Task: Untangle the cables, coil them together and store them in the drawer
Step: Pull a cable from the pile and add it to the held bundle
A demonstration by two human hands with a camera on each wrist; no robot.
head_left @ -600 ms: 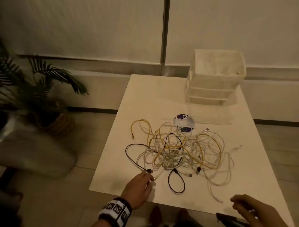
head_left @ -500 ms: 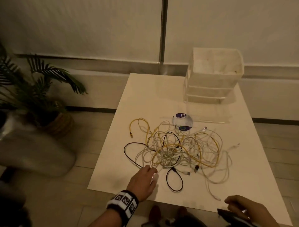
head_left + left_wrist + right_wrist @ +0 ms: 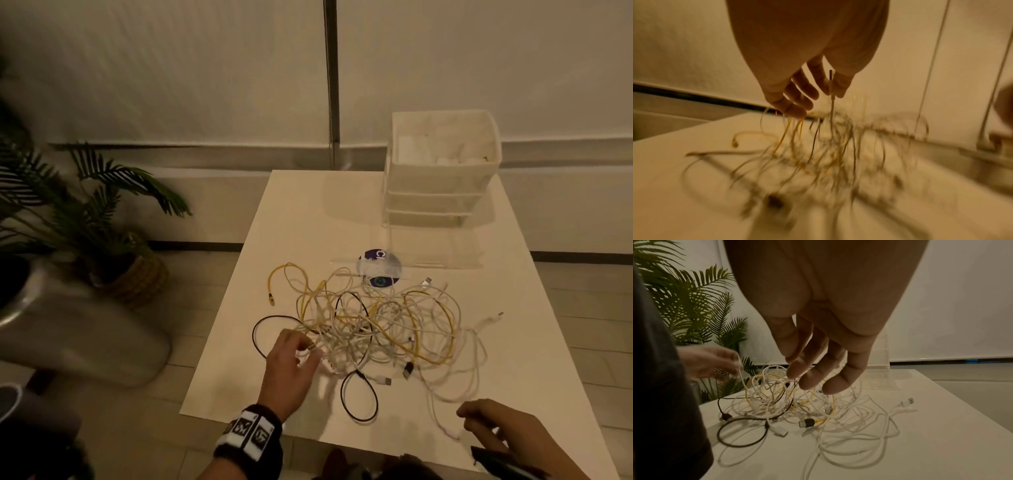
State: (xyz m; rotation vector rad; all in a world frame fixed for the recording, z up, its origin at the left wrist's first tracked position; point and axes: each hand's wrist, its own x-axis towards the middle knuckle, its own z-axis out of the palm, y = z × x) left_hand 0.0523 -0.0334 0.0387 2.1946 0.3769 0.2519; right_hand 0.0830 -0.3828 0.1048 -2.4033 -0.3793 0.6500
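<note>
A tangle of white, yellow and black cables [image 3: 373, 329] lies mid-table. My left hand [image 3: 313, 349] is at its near left side. In the left wrist view, thumb and forefinger of the left hand [image 3: 830, 92] pinch a thin white cable that runs down into the blurred tangle [image 3: 828, 154]. My right hand [image 3: 469, 419] hovers at the table's front right with loosely curled fingers, holding nothing. In the right wrist view, the right hand [image 3: 812, 381] hangs above the tangle [image 3: 777, 402]. A white drawer unit [image 3: 442, 171] stands at the back right with its top drawer pulled open.
The white table [image 3: 308, 212] has a round purple sticker [image 3: 378, 267] behind the cables and a clear plastic piece [image 3: 442, 253] before the drawers. A potted palm [image 3: 85, 212] and a grey rounded object [image 3: 85, 335] stand on the floor to the left.
My left hand has moved forward from the black cable's end into the tangle's left side and now pinches a white cable. The right hand has crept a little forward.
</note>
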